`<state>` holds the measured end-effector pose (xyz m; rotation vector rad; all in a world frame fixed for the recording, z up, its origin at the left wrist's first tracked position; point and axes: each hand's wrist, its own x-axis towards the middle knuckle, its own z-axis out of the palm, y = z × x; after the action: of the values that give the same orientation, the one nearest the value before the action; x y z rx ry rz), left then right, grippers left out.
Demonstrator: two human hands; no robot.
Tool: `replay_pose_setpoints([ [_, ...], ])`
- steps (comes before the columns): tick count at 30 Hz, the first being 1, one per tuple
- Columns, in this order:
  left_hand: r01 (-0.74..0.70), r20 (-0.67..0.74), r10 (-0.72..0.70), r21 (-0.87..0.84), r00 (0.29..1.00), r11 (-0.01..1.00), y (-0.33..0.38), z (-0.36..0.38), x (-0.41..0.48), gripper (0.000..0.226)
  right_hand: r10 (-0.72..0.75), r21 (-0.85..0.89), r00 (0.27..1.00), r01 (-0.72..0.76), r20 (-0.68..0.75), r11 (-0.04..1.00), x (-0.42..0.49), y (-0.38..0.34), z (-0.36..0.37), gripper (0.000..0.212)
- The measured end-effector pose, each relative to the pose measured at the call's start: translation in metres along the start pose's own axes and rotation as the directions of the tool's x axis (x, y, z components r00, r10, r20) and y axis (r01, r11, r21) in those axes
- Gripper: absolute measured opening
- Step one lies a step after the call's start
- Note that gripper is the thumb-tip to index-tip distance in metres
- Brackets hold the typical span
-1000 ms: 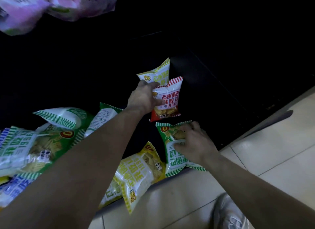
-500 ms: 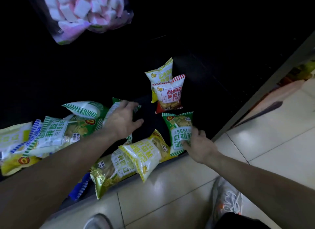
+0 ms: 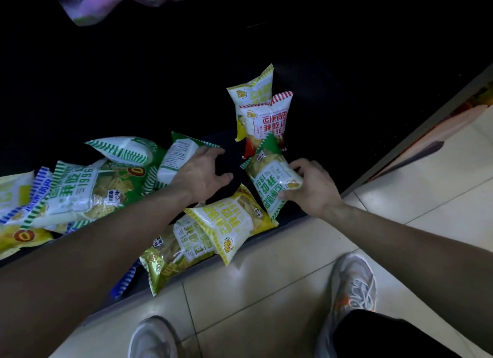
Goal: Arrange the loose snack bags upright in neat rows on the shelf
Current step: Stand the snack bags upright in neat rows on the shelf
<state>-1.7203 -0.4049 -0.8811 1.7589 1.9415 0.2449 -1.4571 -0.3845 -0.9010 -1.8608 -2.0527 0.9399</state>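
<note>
- On my left, loose green-and-white bags [image 3: 88, 189] lie flat in a heap on the dark shelf [image 3: 306, 219].
- My left hand [image 3: 202, 171] hovers with fingers spread, holding nothing, over a green bag lying face down [image 3: 177, 157].
- A yellow bag [image 3: 229, 221] overhangs the shelf edge.
- My right hand [image 3: 312, 187] grips a tilted green bag [image 3: 269, 176], below the upright red bag [image 3: 266, 123] and the upright yellow bag [image 3: 252, 91] behind it.

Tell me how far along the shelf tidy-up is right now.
Early. Done: a yellow bag and a red bag stand upright, one behind the other. In hand: the right hand grips a green bag; the left hand is spread open beside the flat heap. Left: the heaped bags, some overhanging the shelf edge.
</note>
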Motion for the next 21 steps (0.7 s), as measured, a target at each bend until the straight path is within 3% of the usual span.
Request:
replay_pose_setpoints([
  [10,-0.114,-0.045,0.111,-0.058,0.993,0.992,-0.009,-0.007,-0.006,0.090,-0.356,0.059,0.932,0.360,-0.066,0.931,0.008,-0.038,-0.022,0.057],
  [16,-0.218,-0.068,0.214,-0.055,0.974,0.974,-0.003,-0.010,-0.009,0.080,-0.358,0.255,0.929,0.371,-0.098,0.893,0.016,-0.067,-0.013,0.057],
  [18,-0.198,-0.099,0.189,-0.093,0.977,0.976,-0.002,-0.010,-0.008,0.083,-0.318,0.319,0.936,0.351,-0.154,0.880,0.020,-0.073,-0.005,0.043],
  [21,-0.188,-0.146,0.168,-0.136,0.975,0.973,-0.004,-0.013,-0.004,0.076,-0.378,0.241,0.905,0.419,-0.196,0.876,0.027,-0.078,0.004,0.026],
])
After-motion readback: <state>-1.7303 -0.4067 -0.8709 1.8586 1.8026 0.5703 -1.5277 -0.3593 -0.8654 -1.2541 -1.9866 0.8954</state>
